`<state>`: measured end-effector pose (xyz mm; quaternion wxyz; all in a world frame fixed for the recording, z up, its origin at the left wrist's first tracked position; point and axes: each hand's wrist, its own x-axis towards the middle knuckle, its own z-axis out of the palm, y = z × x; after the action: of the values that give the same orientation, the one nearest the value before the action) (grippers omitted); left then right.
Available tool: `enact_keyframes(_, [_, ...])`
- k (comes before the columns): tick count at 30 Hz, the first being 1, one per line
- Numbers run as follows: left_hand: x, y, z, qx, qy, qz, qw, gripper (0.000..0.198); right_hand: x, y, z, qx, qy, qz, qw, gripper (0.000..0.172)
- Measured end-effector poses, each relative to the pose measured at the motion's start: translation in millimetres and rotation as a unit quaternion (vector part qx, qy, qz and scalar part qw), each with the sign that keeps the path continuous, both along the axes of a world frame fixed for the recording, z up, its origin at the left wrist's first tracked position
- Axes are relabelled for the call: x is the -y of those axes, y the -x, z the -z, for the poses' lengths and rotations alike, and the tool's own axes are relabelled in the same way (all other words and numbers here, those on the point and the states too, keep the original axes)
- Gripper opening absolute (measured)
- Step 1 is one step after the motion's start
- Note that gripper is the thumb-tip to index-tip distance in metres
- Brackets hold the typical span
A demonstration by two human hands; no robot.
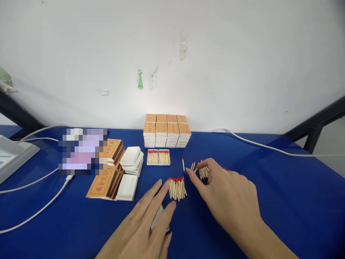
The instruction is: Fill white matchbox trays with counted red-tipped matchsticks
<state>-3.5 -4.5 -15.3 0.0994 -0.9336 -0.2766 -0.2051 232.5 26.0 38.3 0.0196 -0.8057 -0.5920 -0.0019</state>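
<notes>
A small bundle of red-tipped matches [177,187] lies on the blue table [283,208] between my hands. My left hand [147,225] lies flat with fingers stretched out, resting over a white inner tray [159,217], its fingertips touching the bundle's left side. My right hand [229,199] reaches over a loose scatter of matches [202,169], forefinger extended toward the bundle, the other fingers curled over the scatter; whether they grip any I cannot tell. One match [183,164] lies alone.
Two open trays filled with matches [158,157] sit behind the bundle. A stacked block of orange matchboxes [166,130] stands at the wall. Orange sleeves [104,183] and white empty trays [130,162] pile at the left. White cables [35,212] run across the left side.
</notes>
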Motion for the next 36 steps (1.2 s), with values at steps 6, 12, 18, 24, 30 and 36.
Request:
enact_keyframes(6, [0.1,-0.8,1.3,0.007,-0.012,-0.002,1.000,0.048,-3.1,5.8,3.0,0.043,-0.010,0.010,0.999,0.041])
enact_keyframes(12, [2.0,-1.4,3.0,0.015,-0.008,0.002,1.000,0.049,-8.2,11.4,2.8,0.045,-0.015,0.009,0.999,0.041])
enact_keyframes(18, [1.3,0.4,2.9,0.007,-0.012,-0.005,1.000,0.048,-8.9,9.8,-0.9,0.009,0.008,0.012,1.000,0.025])
enact_keyframes(24, [0.2,-0.5,2.3,0.002,-0.016,-0.001,1.000,0.048,-10.3,7.2,-3.4,-0.002,0.011,0.023,1.000,0.026])
enact_keyframes(30, [-1.7,-0.9,3.2,0.009,-0.012,0.005,1.000,0.047,-8.8,8.5,0.5,-0.025,0.013,0.012,1.000,0.023])
enact_keyframes(36, [0.0,2.1,4.0,0.023,0.008,-0.006,1.000,0.049,-2.0,3.3,-3.8,-0.071,0.011,0.011,0.997,0.021])
